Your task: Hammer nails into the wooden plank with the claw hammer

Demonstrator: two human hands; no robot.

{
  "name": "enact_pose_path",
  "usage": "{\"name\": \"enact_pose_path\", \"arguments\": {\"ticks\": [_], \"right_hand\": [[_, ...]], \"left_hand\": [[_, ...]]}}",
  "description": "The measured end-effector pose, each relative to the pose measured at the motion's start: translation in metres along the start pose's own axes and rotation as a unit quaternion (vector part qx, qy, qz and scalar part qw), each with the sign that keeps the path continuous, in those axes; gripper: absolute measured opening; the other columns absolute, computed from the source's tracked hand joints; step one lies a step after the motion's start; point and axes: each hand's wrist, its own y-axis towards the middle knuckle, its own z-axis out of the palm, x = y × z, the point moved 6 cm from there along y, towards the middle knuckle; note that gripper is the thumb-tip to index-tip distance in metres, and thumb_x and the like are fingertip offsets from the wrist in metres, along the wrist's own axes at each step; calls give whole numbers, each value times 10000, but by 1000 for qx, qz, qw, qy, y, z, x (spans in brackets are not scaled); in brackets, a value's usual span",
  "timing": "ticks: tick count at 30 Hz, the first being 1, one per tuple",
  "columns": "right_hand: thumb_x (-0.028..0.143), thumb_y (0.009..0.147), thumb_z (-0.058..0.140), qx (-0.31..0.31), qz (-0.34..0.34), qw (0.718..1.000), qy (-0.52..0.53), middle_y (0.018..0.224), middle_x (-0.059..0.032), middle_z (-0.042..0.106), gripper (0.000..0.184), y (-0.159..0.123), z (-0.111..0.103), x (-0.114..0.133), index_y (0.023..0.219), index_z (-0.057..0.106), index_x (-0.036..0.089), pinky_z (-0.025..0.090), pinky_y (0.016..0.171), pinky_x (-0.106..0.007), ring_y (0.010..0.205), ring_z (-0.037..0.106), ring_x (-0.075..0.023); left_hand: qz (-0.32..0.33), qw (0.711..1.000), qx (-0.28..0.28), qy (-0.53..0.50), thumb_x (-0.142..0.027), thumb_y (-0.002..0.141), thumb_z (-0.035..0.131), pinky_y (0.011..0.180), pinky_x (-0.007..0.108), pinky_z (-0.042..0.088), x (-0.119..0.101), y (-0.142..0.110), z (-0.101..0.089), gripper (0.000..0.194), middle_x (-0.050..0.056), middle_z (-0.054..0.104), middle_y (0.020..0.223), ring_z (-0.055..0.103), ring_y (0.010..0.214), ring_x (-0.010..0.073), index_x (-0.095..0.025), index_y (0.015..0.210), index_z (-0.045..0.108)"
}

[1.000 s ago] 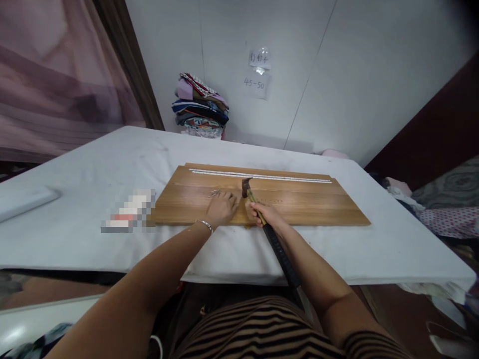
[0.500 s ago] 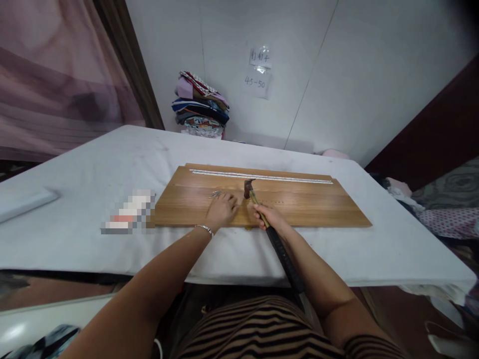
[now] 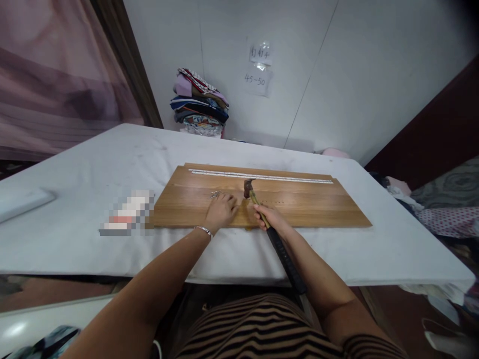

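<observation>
My right hand [image 3: 268, 215] is wrapped round the upper part of a claw hammer's handle, its black grip running back toward my body. The rusty head of the hammer [image 3: 248, 188] is over the brown wooden board [image 3: 318, 209], close to a row of small dark dots. Palm down, my left hand [image 3: 221, 209] lies on the board with its fingers stretched out, just left of the hammer head. A few nails [image 3: 214, 194] lie by its fingertips. Whether anything is under the fingers is hidden.
Two white strips [image 3: 262, 177] run along the board's far side. A blurred-out object [image 3: 129, 212] lies left of the board on the white-covered table [image 3: 93, 164]. Folded clothes [image 3: 200, 102] are stacked at the wall, and a white object [image 3: 24, 199] sits at the left edge.
The view has shifted very slightly. Both hands and the hammer stay in nearly the same place on the board.
</observation>
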Motion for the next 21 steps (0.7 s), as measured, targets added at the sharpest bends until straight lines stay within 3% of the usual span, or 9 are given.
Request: {"name": "enact_pose_path", "arguments": {"ticks": [21], "right_hand": [[492, 763, 796, -3, 17, 1000, 15, 535, 103, 527, 389, -3, 1, 0, 753, 500, 240, 296, 338, -201, 346, 417, -60]], "left_hand": [[-8, 1000, 6, -11, -316, 1012, 578, 1101, 514, 479, 1, -1, 0, 235, 164, 746, 1229, 634, 1199, 344, -181, 1041, 767]]}}
